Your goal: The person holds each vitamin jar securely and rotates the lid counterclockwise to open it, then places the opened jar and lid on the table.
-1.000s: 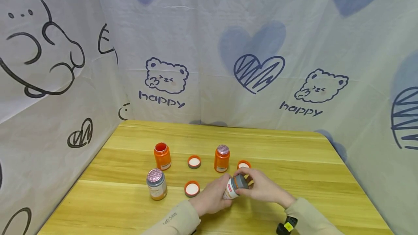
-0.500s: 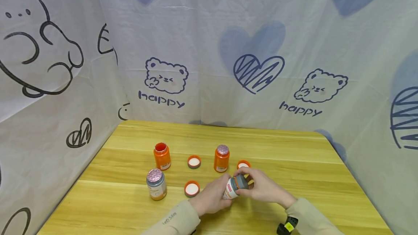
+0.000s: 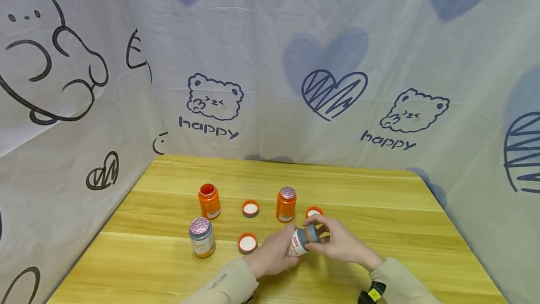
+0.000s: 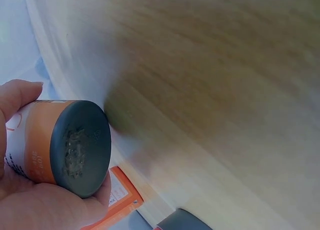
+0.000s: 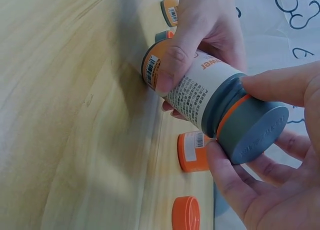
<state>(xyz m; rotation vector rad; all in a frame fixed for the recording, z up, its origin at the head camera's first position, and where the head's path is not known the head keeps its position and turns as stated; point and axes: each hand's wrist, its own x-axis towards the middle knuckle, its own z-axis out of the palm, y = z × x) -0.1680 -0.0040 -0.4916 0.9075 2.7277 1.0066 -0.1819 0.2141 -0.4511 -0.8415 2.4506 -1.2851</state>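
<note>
My left hand (image 3: 276, 250) grips a grey pill bottle (image 3: 296, 244) round its white-labelled body, tilted over the table with the cap end toward the right. The fingers and thumb of my right hand (image 3: 341, 240) pinch its grey cap (image 3: 313, 233). In the right wrist view the cap's orange lower rim (image 5: 232, 114) shows at the bottle's neck, and the cap sits slightly askew. The left wrist view shows the bottle's dark base (image 4: 82, 147), with fingers wrapped round the side. Part of the label is hidden by my left hand.
On the wooden table (image 3: 379, 201) stand an orange bottle (image 3: 209, 205) with its mouth uncovered, a foil-sealed grey bottle (image 3: 202, 240) and a foil-sealed orange bottle (image 3: 286, 208). Upturned caps lie at the back (image 3: 251, 209), nearer the front (image 3: 247, 243) and behind my right hand (image 3: 314, 212).
The cap has turned and shifted slightly outward from the bottle in my right fingers, so more of its orange rim shows. My left hand has hardly moved.
</note>
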